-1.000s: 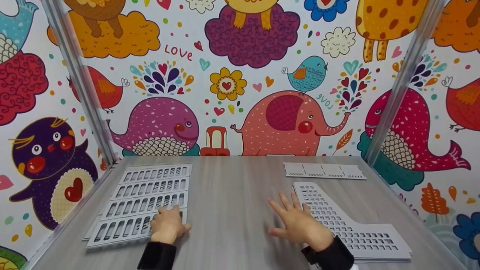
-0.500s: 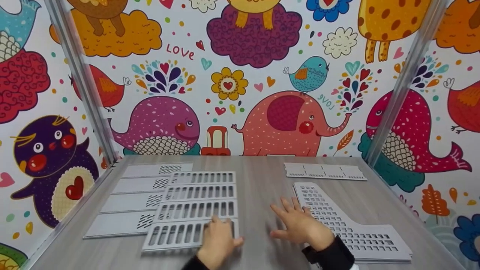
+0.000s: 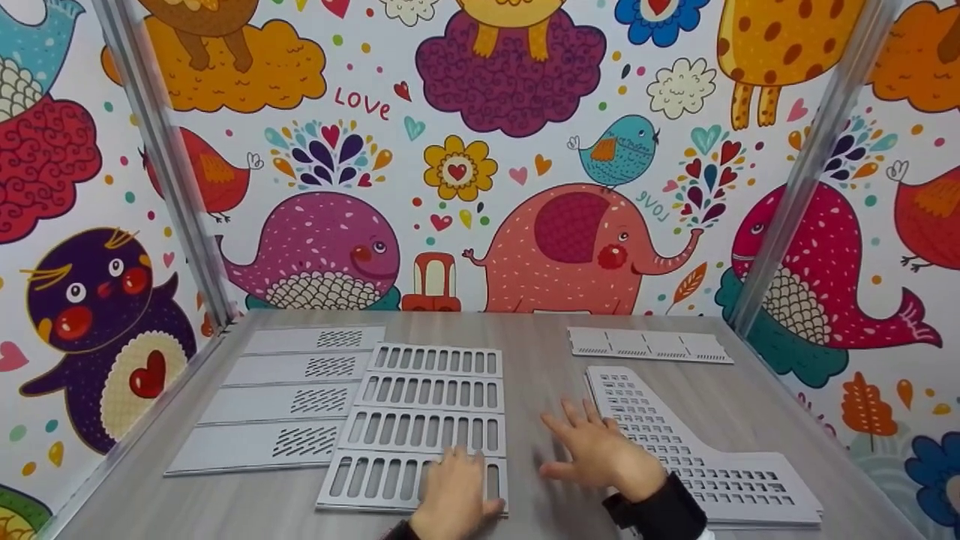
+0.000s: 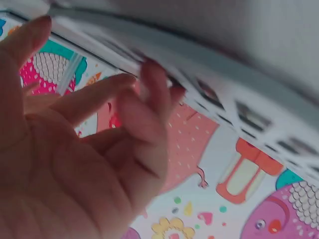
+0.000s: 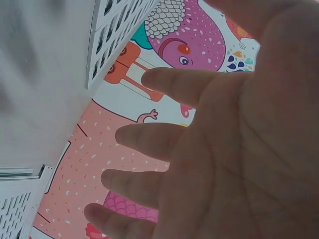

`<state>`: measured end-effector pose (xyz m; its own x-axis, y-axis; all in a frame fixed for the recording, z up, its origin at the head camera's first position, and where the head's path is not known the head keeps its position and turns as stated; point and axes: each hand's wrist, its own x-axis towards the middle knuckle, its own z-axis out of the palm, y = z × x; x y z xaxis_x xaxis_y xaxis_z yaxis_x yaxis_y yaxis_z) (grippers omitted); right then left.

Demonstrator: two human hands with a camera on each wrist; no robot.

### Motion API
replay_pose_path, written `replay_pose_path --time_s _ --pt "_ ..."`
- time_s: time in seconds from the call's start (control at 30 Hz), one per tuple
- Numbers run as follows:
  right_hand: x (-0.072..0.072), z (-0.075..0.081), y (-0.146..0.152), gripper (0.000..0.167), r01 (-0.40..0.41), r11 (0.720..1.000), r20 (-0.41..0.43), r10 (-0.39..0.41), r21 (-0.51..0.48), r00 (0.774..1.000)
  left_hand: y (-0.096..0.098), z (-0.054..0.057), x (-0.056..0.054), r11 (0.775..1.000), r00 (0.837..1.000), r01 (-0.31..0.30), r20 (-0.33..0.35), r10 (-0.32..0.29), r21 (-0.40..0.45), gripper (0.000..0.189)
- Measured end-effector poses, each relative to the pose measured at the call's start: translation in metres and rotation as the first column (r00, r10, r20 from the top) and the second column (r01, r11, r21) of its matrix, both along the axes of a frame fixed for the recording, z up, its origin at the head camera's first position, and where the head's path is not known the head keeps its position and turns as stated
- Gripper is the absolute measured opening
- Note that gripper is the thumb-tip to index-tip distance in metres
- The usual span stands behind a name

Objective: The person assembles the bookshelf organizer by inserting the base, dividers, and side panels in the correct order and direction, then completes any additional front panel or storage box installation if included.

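Note:
My left hand (image 3: 454,491) rests on the near right part of a white slotted panel (image 3: 431,390), which has several rows of long slots. In the left wrist view some fingers (image 4: 144,114) are bent, their tips at the panel's slots, while the thumb reaches the panel's underside edge. Left of it lies a flat white panel (image 3: 255,405) with diagonal dashes cut near its right end. My right hand (image 3: 600,454) hovers with spread fingers, holding nothing, beside a white wing-shaped panel (image 3: 675,457) with many small square holes.
A narrow white strip (image 3: 649,345) with dashed marks lies at the back right of the grey wood-grain table (image 3: 525,345). Walls (image 3: 517,150) with cartoon animals and metal corner posts (image 3: 165,172) stand behind and at the sides.
The left hand has drawn the slotted panel rightward off the flat dashed panel, which it covered one second ago. The right hand has stayed almost where it was.

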<state>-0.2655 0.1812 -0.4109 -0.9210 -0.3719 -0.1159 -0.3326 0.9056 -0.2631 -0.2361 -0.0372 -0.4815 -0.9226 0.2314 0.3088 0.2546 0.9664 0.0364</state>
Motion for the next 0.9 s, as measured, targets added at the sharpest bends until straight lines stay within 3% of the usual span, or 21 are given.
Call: replay_pose_path --time_s 0.07,0.1,0.17,0.23,0.3,0.5,0.6,0.9 --pt "0.0 0.0 0.0 0.079 0.002 1.0 0.007 -0.002 -0.004 1.0 -0.009 0.006 -0.004 0.996 0.994 -0.088 0.061 0.087 0.018 0.083" --pt "0.0 0.0 0.0 0.079 0.003 1.0 0.009 -0.003 -0.005 1.0 -0.014 0.009 -0.006 0.99 0.984 -0.138 0.118 0.133 0.038 0.087" --pt "0.0 0.0 0.0 0.078 0.007 1.0 0.016 -0.007 -0.007 1.0 -0.022 0.012 -0.009 0.97 0.945 -0.229 0.257 0.2 0.086 0.093" --pt "0.0 0.001 0.0 0.077 0.002 1.0 0.014 -0.002 -0.002 1.0 -0.026 0.013 -0.01 0.95 0.903 -0.286 0.366 0.225 0.122 0.093" --pt "-0.001 0.001 0.001 0.076 -0.001 1.0 0.009 0.001 0.001 1.0 -0.025 0.012 -0.01 0.951 0.887 -0.287 0.406 0.219 0.116 0.09" --pt "-0.002 -0.001 0.002 0.076 -0.001 1.0 0.003 0.001 0.0 1.0 -0.01 0.004 -0.005 0.972 0.931 -0.236 0.283 0.232 -0.02 0.091" --pt "-0.002 -0.001 0.002 0.076 -0.002 1.0 0.006 0.002 0.0 1.0 -0.004 0.002 -0.005 0.973 0.938 -0.221 0.259 0.232 -0.071 0.09" --pt "-0.003 -0.002 0.005 0.077 0.0 1.0 0.01 0.0 -0.006 1.0 0.002 -0.001 -0.005 0.983 0.945 -0.146 0.277 0.171 -0.107 0.085"
